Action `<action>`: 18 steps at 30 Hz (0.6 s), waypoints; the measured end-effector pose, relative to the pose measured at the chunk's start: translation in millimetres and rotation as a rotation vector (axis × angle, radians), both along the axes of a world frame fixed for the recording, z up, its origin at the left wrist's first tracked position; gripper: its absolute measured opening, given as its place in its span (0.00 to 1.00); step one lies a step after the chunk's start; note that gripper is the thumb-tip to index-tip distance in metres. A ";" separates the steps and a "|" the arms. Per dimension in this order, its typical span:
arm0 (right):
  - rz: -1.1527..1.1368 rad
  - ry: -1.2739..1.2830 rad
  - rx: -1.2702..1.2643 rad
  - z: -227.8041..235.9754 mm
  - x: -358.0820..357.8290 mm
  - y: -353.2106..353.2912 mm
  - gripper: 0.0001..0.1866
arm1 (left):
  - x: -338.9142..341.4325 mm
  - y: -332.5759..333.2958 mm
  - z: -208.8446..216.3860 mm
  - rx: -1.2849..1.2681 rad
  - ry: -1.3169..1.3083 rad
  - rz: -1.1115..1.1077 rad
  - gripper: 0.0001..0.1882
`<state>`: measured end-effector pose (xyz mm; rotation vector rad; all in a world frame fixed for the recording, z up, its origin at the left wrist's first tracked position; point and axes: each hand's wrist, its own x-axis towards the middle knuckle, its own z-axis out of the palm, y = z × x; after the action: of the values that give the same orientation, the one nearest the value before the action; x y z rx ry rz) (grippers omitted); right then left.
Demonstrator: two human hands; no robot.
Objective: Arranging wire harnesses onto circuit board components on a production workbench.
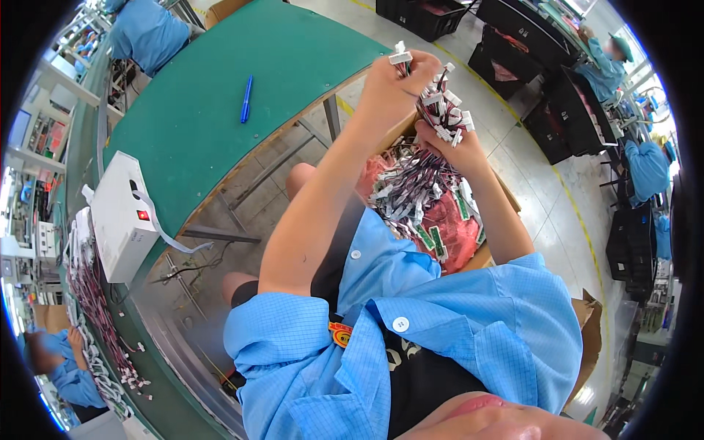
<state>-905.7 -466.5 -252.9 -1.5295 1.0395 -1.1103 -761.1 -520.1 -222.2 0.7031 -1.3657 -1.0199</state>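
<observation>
left fingers [425,63] clamp at least one connector [400,57]; right fingers [428,134] clamp one cable bunch [442,111]; one pen [247,100].

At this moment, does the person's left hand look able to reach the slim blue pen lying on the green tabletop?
Probably yes: nothing stands between the left hand and the slim blue pen on the green tabletop, though the hand grips a white plastic connector it may need to release.
</observation>
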 end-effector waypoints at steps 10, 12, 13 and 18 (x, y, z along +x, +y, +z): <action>0.138 -0.438 -0.081 1.7 -5.3 -7.5 0.11 | 11.7 49.2 44.5 -0.128 -0.122 0.062 0.18; 0.113 -0.488 -0.063 3.5 -7.2 -7.2 0.12 | 24.5 52.9 52.0 0.006 0.029 0.021 0.21; 0.091 -0.529 -0.036 4.4 -8.6 -7.2 0.13 | 31.5 55.5 56.1 0.149 0.188 -0.017 0.23; 0.129 -0.480 -0.068 8.7 -14.6 -12.7 0.09 | 50.1 60.9 71.4 0.020 0.183 0.033 0.26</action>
<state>-920.3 -479.3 -244.2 -1.2707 0.5742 -1.3444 -711.0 -459.2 -150.9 0.6291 -1.1832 -1.0473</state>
